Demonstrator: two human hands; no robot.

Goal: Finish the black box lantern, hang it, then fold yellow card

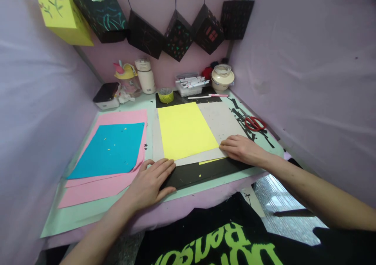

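Observation:
A yellow sheet of paper [188, 130] lies slightly turned on a larger light grey sheet [221, 120]. Beneath these, a black sheet [202, 173] shows along the near side, with a thin yellow strip peeking out above it. My left hand [155, 179] rests flat, fingers stretched, at the near left corner of the yellow sheet and over the black one. At the near right corner of the yellow sheet, my right hand [239, 149] lies with its fingers extended on the papers. Neither hand grips anything that I can see.
Left lie a blue sheet [113, 149] and pink sheets [94, 194]. Red scissors [255, 123] rest among black paper scraps [239, 118] at right. Behind stand a yellow tape roll [166, 96], a box of markers [190, 85], a white bottle [146, 77] and a lidded pot [222, 78]. Paper lanterns [178, 36] hang above.

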